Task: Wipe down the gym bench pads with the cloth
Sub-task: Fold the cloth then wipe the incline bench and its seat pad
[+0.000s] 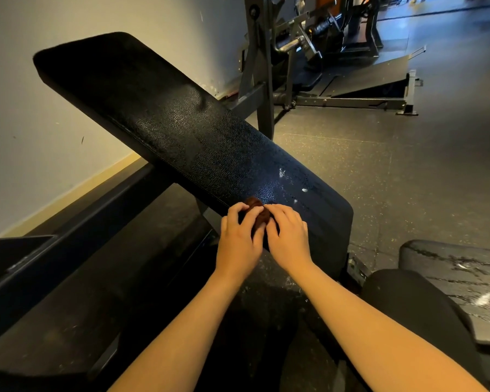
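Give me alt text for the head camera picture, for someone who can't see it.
The left hand and right hand grip a small bunched dark cloth on the near end of a long black bench pad tilting up toward a pale wall. A second, scuffed pad lies at the right, gym machines behind.

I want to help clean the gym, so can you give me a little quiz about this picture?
1. True or false: the left hand and right hand both hold the brown cloth.
2. Where is the cloth on the slanted bench pad? A) far top end B) near lower end C) underneath
3. Fill in: the cracked pad lies to the ___ of the hands.
Key: 1 true; 2 B; 3 right.
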Demonstrator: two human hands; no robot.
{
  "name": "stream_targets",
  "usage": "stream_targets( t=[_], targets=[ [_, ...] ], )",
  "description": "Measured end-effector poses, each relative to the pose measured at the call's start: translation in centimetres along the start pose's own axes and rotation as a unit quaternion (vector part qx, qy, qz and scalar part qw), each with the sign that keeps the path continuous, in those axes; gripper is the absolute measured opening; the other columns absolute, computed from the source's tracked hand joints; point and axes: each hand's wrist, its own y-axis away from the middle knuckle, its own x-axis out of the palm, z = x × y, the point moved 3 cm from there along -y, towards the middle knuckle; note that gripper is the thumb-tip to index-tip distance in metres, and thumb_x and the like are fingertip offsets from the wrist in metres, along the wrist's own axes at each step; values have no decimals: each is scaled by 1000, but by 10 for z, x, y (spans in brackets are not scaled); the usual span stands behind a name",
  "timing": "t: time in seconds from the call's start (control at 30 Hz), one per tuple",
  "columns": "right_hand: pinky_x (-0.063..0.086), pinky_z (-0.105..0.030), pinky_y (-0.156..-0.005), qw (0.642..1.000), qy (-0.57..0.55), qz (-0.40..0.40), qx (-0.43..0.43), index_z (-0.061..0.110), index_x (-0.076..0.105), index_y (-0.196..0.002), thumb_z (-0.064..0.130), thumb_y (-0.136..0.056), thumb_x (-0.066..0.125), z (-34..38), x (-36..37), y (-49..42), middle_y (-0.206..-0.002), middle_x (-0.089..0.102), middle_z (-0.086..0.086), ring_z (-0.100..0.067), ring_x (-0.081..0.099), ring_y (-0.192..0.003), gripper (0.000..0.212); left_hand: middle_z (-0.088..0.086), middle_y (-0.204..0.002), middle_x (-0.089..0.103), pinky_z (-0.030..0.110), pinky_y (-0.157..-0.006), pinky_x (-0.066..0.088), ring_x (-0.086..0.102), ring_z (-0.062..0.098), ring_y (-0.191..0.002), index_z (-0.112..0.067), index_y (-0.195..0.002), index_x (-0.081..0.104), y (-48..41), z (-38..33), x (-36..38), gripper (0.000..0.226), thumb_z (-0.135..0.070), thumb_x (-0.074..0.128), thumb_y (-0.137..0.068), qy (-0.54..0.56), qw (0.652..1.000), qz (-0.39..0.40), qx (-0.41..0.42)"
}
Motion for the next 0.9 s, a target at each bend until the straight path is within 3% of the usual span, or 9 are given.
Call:
stream_targets(
  t=[0.17, 0.27, 0.43, 0.6, 0.8, 0.9],
  targets=[
    [25, -27, -104, 1000, 10, 16, -5, 28, 53, -141, 32, -105, 43, -1, -1, 6, -144, 49, 12, -6, 37, -135, 38, 5, -140, 46, 38, -95, 45, 45, 30, -115, -21, -136, 60, -32, 16, -31, 38, -26, 61, -98, -47, 995, -81, -29],
    [25, -29, -105, 1000, 19, 15, -2, 29, 54, -142, 32, -105, 44, -5, -1, 7, -145, 49, 12, -6, 36, -135, 38, 1, -148, 45, 40, -90, 47, 40, 31, -113, -24, -140, 57, -39, 15, -21, 41, -32, 56, -100, -81, 992, -69, -66],
    [29, -29, -103, 999, -13, -23, 37, 27, 61, -134, 28, -103, 46, -17, -7, 10, -135, 56, 12, -7, 42, -129, 33, 0, -149, 49, 39, -77, 53, 40, 27, -104, -27, -138, 58, -7, 0, 7, 42, -33, 57, -97, -79, 996, -45, -24],
    [41, -41, -106, 991, -97, -55, 71, 25, 70, -118, 15, -99, 49, -28, -8, 11, -121, 64, 9, -11, 51, -119, 30, -1, -150, 46, 39, -72, 56, 42, 25, -101, -29, -139, 56, 23, -20, 30, 45, -32, 51, -94, -52, 998, 24, 23],
    [37, -40, -109, 996, -64, -38, 50, 25, 65, -128, 26, -102, 49, -25, -10, 16, -129, 62, 7, -13, 48, -126, 31, -5, -139, 58, 40, -73, 57, 46, 26, -103, -27, -131, 65, -2, -10, 5, 39, -26, 66, -92, -60, 997, -1, 47],
    [34, -38, -112, 998, -38, -19, 39, 27, 60, -135, 32, -103, 48, -26, -11, 20, -136, 57, 8, -11, 43, -131, 35, -6, -143, 55, 39, -78, 52, 43, 27, -108, -28, -135, 62, -23, 5, -10, 39, -30, 63, -96, -76, 996, -38, -8]
  ],
)
